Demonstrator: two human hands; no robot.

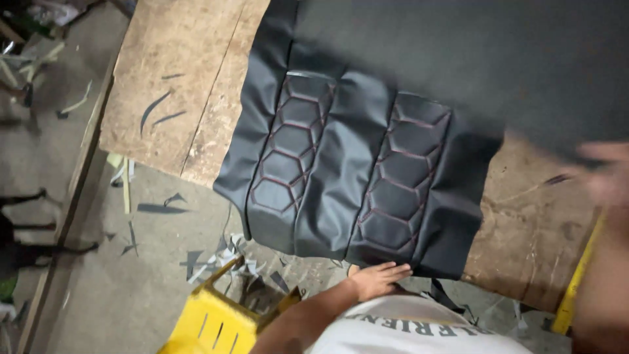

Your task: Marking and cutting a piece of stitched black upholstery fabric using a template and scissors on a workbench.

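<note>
A single head-worn camera looks steeply down from close above the wooden counter (170, 98), tilted so the counter edge runs diagonally. It takes in the quilted black seat cover (347, 170), the concrete floor (131, 282) below and the wearer's own chest.

black hexagon-stitched leather cover (354, 170), overhanging table edge

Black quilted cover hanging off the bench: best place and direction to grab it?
Probably the free lower hem of the black quilted cover, from below at the near edge of the wooden bench. It overhangs there, so fingers can pinch both faces. The left hand is already at that hem; the right hand is blurred.
</note>
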